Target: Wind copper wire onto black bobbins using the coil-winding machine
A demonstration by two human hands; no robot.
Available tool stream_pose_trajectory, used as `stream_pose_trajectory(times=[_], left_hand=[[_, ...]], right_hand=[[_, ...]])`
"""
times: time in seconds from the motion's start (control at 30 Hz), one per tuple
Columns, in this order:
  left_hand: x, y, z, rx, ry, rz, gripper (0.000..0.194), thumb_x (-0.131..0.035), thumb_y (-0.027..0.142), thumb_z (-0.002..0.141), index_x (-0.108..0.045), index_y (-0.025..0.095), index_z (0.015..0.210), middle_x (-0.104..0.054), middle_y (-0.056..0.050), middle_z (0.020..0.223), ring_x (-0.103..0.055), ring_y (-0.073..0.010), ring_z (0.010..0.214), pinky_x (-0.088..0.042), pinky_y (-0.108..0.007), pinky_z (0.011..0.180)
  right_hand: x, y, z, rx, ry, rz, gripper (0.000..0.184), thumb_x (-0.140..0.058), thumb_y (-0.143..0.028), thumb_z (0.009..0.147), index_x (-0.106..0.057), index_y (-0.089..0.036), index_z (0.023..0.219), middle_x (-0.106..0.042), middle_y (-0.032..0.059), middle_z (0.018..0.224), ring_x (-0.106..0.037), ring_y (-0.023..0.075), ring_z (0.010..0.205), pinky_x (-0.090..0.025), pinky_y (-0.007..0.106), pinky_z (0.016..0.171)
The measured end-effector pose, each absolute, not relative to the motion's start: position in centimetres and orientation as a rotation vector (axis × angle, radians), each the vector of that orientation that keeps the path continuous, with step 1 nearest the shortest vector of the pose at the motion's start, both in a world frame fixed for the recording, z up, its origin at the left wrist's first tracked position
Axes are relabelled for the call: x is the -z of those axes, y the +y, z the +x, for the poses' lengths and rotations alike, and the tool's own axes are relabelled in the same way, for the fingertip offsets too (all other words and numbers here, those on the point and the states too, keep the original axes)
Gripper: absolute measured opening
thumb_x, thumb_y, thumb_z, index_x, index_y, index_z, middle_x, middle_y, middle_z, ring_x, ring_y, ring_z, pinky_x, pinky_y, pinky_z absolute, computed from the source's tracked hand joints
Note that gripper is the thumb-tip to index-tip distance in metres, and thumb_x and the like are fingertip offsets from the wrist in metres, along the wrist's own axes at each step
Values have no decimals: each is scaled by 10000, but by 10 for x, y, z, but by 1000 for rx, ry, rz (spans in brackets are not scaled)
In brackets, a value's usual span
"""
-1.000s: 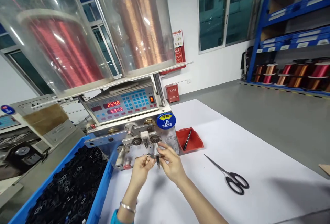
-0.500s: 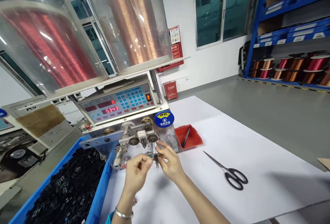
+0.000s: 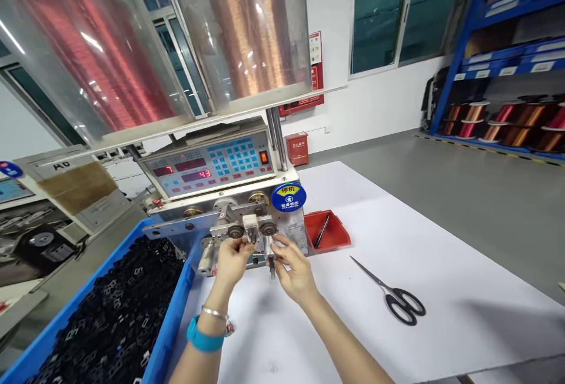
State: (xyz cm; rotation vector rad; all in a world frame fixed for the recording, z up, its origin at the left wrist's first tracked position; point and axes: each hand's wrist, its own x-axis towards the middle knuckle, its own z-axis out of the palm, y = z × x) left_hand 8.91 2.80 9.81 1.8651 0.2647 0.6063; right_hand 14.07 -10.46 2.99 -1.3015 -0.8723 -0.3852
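Note:
My left hand (image 3: 233, 260) is raised to the front of a coil winding machine (image 3: 212, 178), its pinched fingertips beside a pair of grooved guide pulleys (image 3: 251, 229). Anything between those fingertips is too thin to make out. My right hand (image 3: 295, 272) curls next to a vertical metal spindle (image 3: 269, 254), and its fingers touch or nearly touch it. A small dark part (image 3: 272, 272) sits at the spindle's lower end. A silver bracelet and a blue wristband circle my left wrist.
Black plastic parts fill a blue crate (image 3: 168, 319) at lower left. Copper and red wire spools (image 3: 247, 19) stand in clear covers above the machine. On the white sheet (image 3: 388, 225) lie black-handled scissors (image 3: 399, 304) and a red tray (image 3: 326, 232) holding a pen.
My left hand has risen from in front of the machine to the pulleys, and the wristband now shows. The machine's red counter readings have changed.

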Motion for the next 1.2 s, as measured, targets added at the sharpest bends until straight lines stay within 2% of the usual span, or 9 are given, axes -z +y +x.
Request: stream_pose_trajectory(times=[0.13, 0.27, 0.37, 0.57, 0.7, 0.9, 0.97, 1.1, 1.2], left_hand=[[-84, 24, 86, -529, 248, 1854, 319, -694, 408, 556, -516, 172, 436, -276, 94, 401, -231, -60, 406, -224, -214, 415], [-86, 23, 71, -605, 246, 1858, 234, -710, 334, 622, -603, 152, 521, -312, 91, 404, -267, -56, 420, -222, -206, 442], [-98, 32, 83, -429, 261, 1623, 307, -777, 314, 544, -530, 150, 462, -341, 90, 406, -255, -36, 410, -190, -192, 419], [-80, 30, 97, -215, 263, 1436, 430, -757, 509, 449, -469, 192, 487, -245, 133, 369, -122, -20, 316, -110, -201, 329], [-62, 14, 76, -362, 291, 1428, 429, -699, 564, 531, -483, 192, 522, -245, 128, 397, -151, -35, 353, -154, -208, 372], [-88, 10, 66, -935, 360, 2049, 151, -679, 322, 663, -652, 179, 626, -343, 86, 411, -326, -91, 446, -275, -250, 512], [-101, 17, 73, -747, 366, 2020, 143, -695, 272, 651, -626, 170, 578, -339, 88, 401, -303, -79, 433, -239, -239, 484], [-112, 37, 95, -97, 351, 1451, 251, -736, 147, 587, -505, 141, 490, -349, 98, 414, -218, -21, 376, -126, -190, 401], [-103, 45, 104, 112, 319, 1255, 278, -694, 154, 625, -449, 154, 493, -256, 118, 404, -164, -8, 327, -108, -161, 349]], right_hand=[[-29, -104, 141, 423, -906, -1327, 291, -480, -96, 832, -583, -223, 1073, -552, 144, 1175, -589, 226, 1074, -611, 304, 672], [-28, -104, 141, 439, -903, -1342, 286, -493, -97, 827, -584, -219, 1068, -556, 143, 1166, -580, 228, 1089, -609, 304, 686], [-27, -105, 141, 422, -888, -1336, 296, -475, -97, 836, -579, -214, 1087, -533, 146, 1208, -605, 211, 1044, -607, 312, 706], [-29, -105, 141, 388, -875, -1362, 288, -482, -108, 833, -599, -209, 1076, -549, 150, 1214, -618, 221, 1025, -606, 316, 697], [-30, -105, 140, 418, -880, -1359, 292, -483, -108, 832, -601, -219, 1075, -566, 141, 1191, -621, 212, 1014, -605, 303, 686], [-28, -105, 141, 433, -893, -1362, 293, -478, -100, 836, -581, -211, 1087, -539, 147, 1206, -610, 202, 1029, -603, 297, 709], [-27, -105, 142, 423, -908, -1360, 303, -469, -94, 835, -578, -213, 1092, -533, 144, 1216, -608, 196, 1033, -602, 296, 717], [-27, -105, 143, 432, -914, -1345, 285, -481, -115, 840, -579, -218, 1086, -538, 144, 1210, -616, 197, 1015, -602, 295, 698], [-27, -104, 143, 443, -903, -1339, 267, -493, -145, 846, -583, -218, 1087, -545, 148, 1207, -620, 206, 1003, -601, 306, 683]])
